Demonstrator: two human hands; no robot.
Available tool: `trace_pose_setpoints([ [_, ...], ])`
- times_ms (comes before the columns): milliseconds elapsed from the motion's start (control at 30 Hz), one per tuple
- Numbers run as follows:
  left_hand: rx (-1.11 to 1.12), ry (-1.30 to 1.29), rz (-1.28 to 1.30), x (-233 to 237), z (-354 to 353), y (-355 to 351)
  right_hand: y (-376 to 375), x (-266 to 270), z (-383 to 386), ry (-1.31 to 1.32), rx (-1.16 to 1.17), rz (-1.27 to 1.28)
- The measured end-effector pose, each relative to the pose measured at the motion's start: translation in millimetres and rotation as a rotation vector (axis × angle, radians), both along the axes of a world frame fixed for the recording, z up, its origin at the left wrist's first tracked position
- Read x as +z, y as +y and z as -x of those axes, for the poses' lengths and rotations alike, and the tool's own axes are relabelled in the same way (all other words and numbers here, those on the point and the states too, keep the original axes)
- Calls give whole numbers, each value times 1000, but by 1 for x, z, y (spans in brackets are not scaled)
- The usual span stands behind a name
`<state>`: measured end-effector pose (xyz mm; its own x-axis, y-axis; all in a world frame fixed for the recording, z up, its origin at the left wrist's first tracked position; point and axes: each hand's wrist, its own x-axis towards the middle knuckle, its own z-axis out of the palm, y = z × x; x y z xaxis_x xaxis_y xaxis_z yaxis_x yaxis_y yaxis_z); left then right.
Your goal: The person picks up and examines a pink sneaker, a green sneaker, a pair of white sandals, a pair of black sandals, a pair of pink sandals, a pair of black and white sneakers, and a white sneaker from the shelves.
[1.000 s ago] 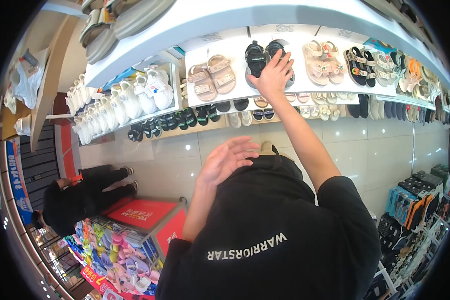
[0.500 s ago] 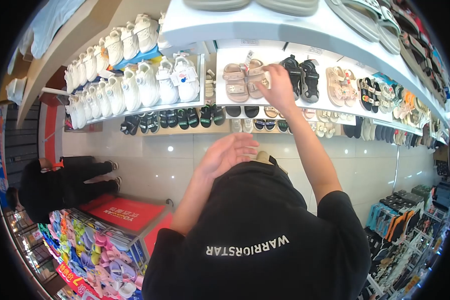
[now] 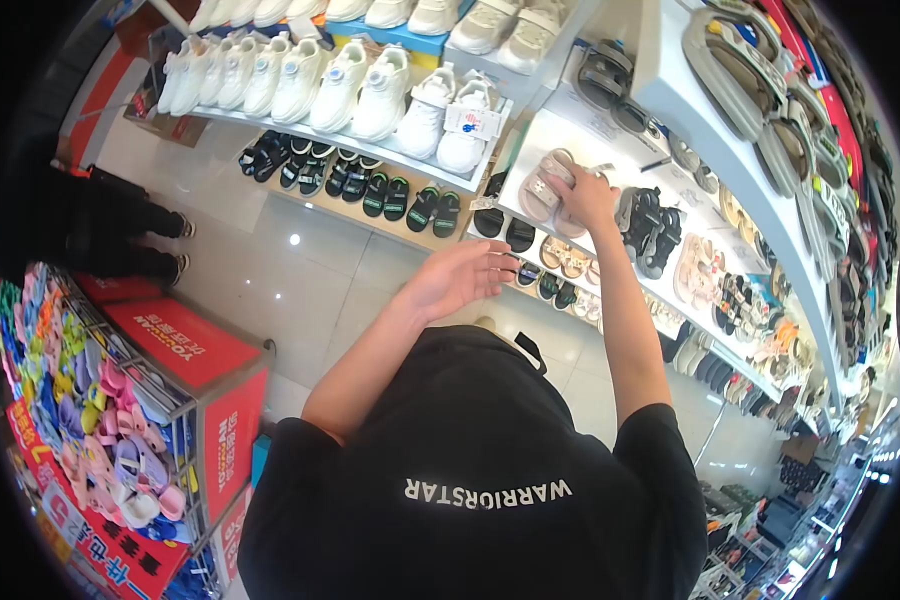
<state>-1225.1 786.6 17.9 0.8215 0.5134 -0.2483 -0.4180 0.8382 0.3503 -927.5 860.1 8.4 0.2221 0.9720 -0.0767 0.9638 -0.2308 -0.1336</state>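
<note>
from my remote seat i take the beige sandals (image 3: 537, 196) as my landmark. they lie on the lit white shelf (image 3: 540, 140), side by side, presumably so the two read as one pair. my right hand (image 3: 590, 197) is over the one nearer the black sandals (image 3: 650, 230), thumb and fingers drawn fairly narrow at its upper part. that looks like touch, but the hand hides the contact, so i cannot tell whether it grips or merely rests. coming in from above seems sensible, since it leaves the neighbouring pairs alone.

my left hand (image 3: 460, 280) holds nothing; it hangs in the air nearer my body than the beige sandals, wide and loosely curled, likely kept back so it doesn't crowd the reaching arm.

the black sandals sit just to the right of the beige sandals, with a gap that probably keeps the pairs distinct. to the left, the white sneakers (image 3: 380, 95) stand in a close row, toes outward, i'd guess to show their fronts. a tag (image 3: 472, 123) on the nearest pair faces out, apparently for easy reading. dark sandals with green trim (image 3: 385, 196) lie lower and to the left of the beige sandals, paired up too.
</note>
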Motion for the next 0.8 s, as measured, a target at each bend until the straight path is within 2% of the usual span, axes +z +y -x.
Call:
trace_pose_setpoints([
  [100, 69, 144, -19, -1, 2, 1, -16, 21, 11, 119, 12, 45],
  [200, 119, 267, 14, -4, -3, -1, -48, 36, 19, 645, 16, 79],
  [233, 133, 306, 46, -3, -6, -2, -61, 44, 23, 651, 5, 79],
  [300, 80, 286, 27, 3, -15, -7, -89, 61, 32, 934, 96, -20],
  [367, 22, 268, 4, 12, -26, -12, -114, 62, 35, 1038, 91, -115],
  [433, -5, 106, -65, 22, -38, -23, -138, 63, 35, 1320, 40, -158],
  [500, -59, 98, -127, 28, -44, -31, -157, 61, 33, 1278, 71, -213],
  [600, -102, 97, -263, 32, -52, -41, -177, 48, 23, 1575, 33, -234],
  [633, -73, 202, -293, 31, -54, -44, -182, 45, 23, 1588, 22, -248],
  [700, -55, 316, -332, 34, -58, -48, -187, 46, 27, 2144, -302, -295],
  [733, -10, 380, -433, 40, -60, -49, -194, 15, 11, 2358, -96, -196],
  [800, 75, 463, -543, 49, -62, -48, -200, 20, 12, 2413, -183, -226],
])
